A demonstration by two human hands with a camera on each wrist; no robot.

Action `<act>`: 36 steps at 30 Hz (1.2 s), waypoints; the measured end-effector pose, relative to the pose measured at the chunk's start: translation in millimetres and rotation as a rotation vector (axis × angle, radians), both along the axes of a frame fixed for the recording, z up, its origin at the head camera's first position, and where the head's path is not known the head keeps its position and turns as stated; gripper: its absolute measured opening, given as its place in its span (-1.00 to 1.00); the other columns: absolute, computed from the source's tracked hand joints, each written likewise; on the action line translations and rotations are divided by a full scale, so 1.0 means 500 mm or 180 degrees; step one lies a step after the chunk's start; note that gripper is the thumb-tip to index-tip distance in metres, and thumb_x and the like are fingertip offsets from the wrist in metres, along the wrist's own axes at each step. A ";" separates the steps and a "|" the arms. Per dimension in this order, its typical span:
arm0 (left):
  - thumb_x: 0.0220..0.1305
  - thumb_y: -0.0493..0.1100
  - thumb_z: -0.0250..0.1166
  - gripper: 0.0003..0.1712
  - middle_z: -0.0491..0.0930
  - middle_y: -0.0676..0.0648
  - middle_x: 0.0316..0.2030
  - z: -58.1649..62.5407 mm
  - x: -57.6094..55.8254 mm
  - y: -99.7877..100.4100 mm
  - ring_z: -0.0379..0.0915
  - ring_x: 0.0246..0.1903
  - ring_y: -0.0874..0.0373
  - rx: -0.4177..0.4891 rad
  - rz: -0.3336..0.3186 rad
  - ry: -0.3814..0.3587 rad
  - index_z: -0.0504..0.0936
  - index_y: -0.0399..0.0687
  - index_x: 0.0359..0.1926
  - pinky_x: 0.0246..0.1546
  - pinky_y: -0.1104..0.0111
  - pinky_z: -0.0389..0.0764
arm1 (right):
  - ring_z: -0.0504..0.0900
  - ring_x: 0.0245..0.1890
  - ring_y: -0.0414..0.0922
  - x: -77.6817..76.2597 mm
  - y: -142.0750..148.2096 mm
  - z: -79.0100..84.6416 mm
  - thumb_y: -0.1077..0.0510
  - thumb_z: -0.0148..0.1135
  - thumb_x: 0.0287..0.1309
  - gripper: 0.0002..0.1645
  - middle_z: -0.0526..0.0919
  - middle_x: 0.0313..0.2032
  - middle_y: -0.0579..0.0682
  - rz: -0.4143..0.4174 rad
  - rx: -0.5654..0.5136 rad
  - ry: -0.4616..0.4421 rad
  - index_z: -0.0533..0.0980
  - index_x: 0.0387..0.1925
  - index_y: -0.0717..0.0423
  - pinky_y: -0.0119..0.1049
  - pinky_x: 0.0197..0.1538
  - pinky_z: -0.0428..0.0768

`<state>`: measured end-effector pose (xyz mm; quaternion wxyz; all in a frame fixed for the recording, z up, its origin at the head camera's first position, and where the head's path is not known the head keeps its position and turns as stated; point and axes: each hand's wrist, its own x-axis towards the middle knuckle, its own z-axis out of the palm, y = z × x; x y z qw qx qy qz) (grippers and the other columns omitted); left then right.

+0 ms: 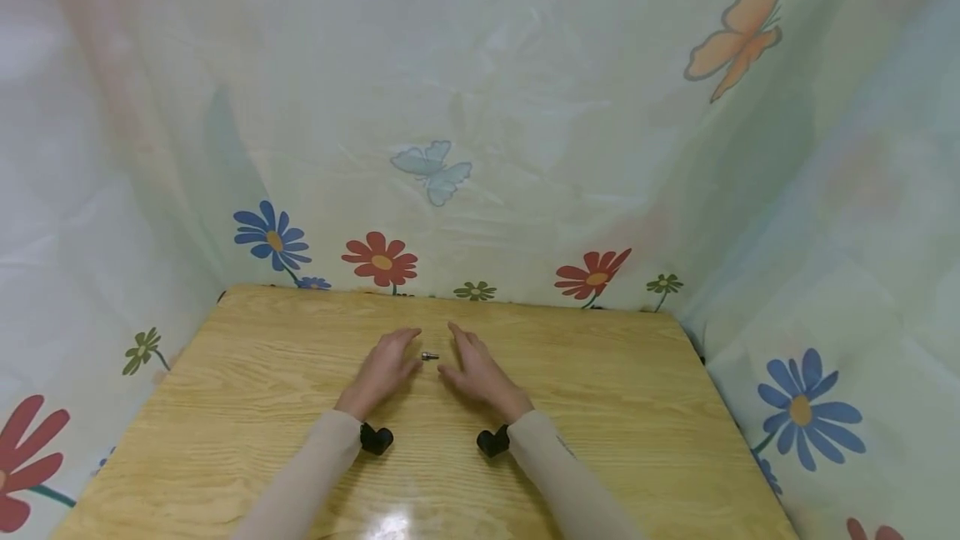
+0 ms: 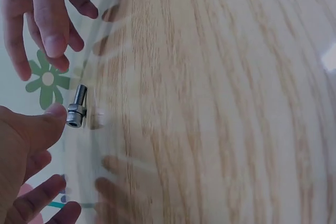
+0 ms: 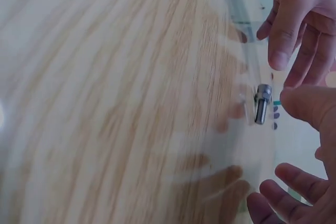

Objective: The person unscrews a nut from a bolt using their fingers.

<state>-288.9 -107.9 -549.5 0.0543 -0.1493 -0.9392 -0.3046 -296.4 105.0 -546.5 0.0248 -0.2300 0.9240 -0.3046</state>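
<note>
One bolt lies near the tabletop's far edge, roughly parallel to it, shank toward the right edge. Two hands, left hand and right hand, flank it, fingers spread loosely.

Glare whitens the wood-grain table between my sleeves; my wrist views look dimmer, its gloss mirroring my fingers.

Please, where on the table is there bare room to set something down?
The table shows bare wood left of the left sleeve, right of the right sleeve, and between both sleeves. It is crowded around the bolt, with the left hand and right hand close at either side.
</note>
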 end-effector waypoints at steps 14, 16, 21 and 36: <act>0.36 -0.27 0.39 -0.63 0.72 -0.22 0.04 -0.021 -0.009 0.009 0.63 0.09 -0.14 0.0756 0.0166 -0.0184 0.66 -0.29 0.15 0.11 -0.01 0.64 | 0.51 0.23 0.20 -0.020 -0.035 -0.018 0.17 0.30 0.35 -0.38 0.57 0.17 0.28 -0.0107 -0.0215 0.0032 0.42 0.35 0.33 0.11 0.31 0.51; 0.36 -0.29 0.39 -0.65 0.73 -0.22 0.00 -0.025 -0.010 0.009 0.66 0.04 -0.13 0.0854 0.0194 -0.0202 0.67 -0.29 0.12 0.07 0.00 0.66 | 0.53 0.19 0.20 -0.020 -0.042 -0.018 0.20 0.30 0.33 -0.44 0.60 0.13 0.27 -0.0147 -0.0254 0.0050 0.47 0.30 0.34 0.10 0.28 0.52; 0.35 -0.32 0.39 -0.72 0.76 -0.21 -0.11 -0.037 -0.013 0.015 0.69 -0.06 -0.09 0.0950 0.0222 -0.0162 0.70 -0.30 0.05 -0.03 0.05 0.70 | 0.57 0.08 0.18 -0.018 -0.057 -0.018 0.25 0.30 0.32 -0.57 0.65 0.03 0.23 -0.0254 -0.0271 0.0089 0.58 0.17 0.33 0.09 0.15 0.59; 0.30 -0.33 0.42 -0.94 0.76 -0.08 -0.30 -0.054 -0.016 0.025 0.66 -0.29 0.10 0.0762 0.0224 0.0117 0.80 -0.15 -0.23 -0.25 0.23 0.68 | 0.74 -0.11 0.06 -0.020 -0.074 -0.010 0.36 0.32 0.29 -0.86 0.80 -0.22 0.09 -0.0378 -0.0138 0.0162 0.76 -0.22 0.20 -0.09 0.01 0.72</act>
